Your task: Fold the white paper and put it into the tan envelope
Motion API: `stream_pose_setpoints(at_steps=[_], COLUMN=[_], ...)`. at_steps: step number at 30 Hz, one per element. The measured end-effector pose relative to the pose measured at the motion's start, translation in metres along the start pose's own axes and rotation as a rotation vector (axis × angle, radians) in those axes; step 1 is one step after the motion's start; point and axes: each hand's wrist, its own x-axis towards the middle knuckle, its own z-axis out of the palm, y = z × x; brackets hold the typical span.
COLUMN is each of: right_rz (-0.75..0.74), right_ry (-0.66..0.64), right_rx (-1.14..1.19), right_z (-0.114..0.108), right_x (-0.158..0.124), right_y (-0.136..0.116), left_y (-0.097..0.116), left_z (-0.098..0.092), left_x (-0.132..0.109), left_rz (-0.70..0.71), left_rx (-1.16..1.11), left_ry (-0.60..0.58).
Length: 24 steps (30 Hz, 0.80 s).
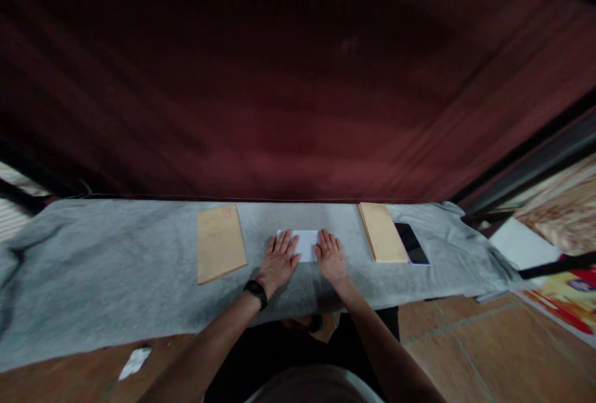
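Observation:
A small white sheet of paper lies flat on the grey cloth in front of me; whether it is folded I cannot tell. My left hand presses on its left end, palm down, fingers spread. On the right end rests my right hand, also flat with the fingers stretched out. Neither hand grips anything. To the left of my hands is a brown envelope with a red mark near its top corner. A stack of brown envelopes sits to the right.
Beside the stack lies a dark phone. Grey cloth covers the narrow table, and a dark red panel rises behind it. A white scrap lies on the tiled floor. Colourful packaging is at far right.

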Motion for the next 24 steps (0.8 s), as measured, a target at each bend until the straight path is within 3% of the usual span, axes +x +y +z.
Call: stream_pose_setpoints(at_steps=[10, 17, 21, 24], right_rz=[0.151, 0.084, 0.063, 0.044], right_ry=[0.102, 0.257, 0.205, 0.145], right_rx=[0.287, 0.486, 0.442, 0.450], right_z=[0.008, 0.007, 0.003, -0.004], right_x=[0.015, 0.007, -0.006, -0.016], right_y=[-0.006, -0.007, -0.012, -0.015], left_y=[0.000, -0.005, -0.007, -0.010], left_z=[-0.002, 0.007, 0.007, 0.001], left_x=[0.001, -0.002, -0.005, -0.006], left_rz=[0.010, -0.001, -0.050, -0.080], left_rx=[0.056, 0.029, -0.087, -0.285], left_ry=[0.024, 0.107, 0.216, 0.233])
